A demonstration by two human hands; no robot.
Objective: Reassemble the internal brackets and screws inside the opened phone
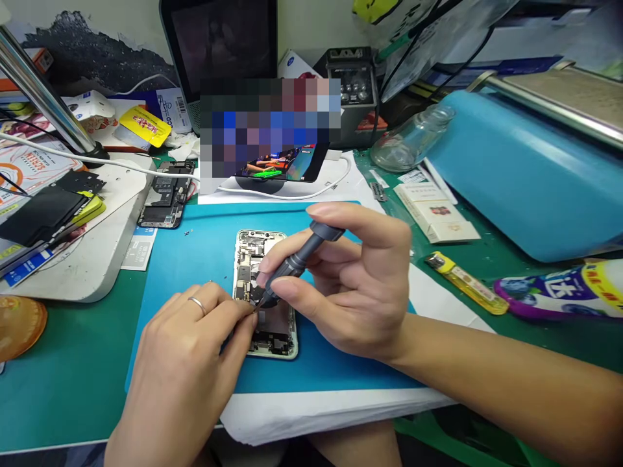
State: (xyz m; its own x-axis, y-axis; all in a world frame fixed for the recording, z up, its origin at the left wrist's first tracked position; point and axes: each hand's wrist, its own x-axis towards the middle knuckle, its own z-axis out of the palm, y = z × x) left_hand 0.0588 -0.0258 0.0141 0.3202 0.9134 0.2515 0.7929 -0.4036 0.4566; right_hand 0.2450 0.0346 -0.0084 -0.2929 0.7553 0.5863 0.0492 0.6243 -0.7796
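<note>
A: Where to look for the opened phone [277, 326]?

B: Flat on the blue mat [195, 259], with inside parts facing up; partly covered by the left hand [192, 353], the right hand [365, 285] and the screwdriver [293, 262].

A: And the fingers, how placed?

B: On the right, grasping the screwdriver, with forefinger resting on the top cap, thumb and another finger along the sides; tip slanting down into the phone. On the left, thumb and forefinger close together just beside this tip; cannot tell if pinching something small between them.

A: Heavy to handle, this phone?

B: Rather light, by judgement; stiff at the frame, but fragile inside, with bare boards and thin connectors; perhaps a little slippery along the smooth rim. Better to hold by the pale outer edges, low and at both sides; better not to press on the open parts.

A: And the screwdriver?

B: Probably light and stiff too; best to take by the ringed part of the handle, with only gentle pressure from above.
</note>
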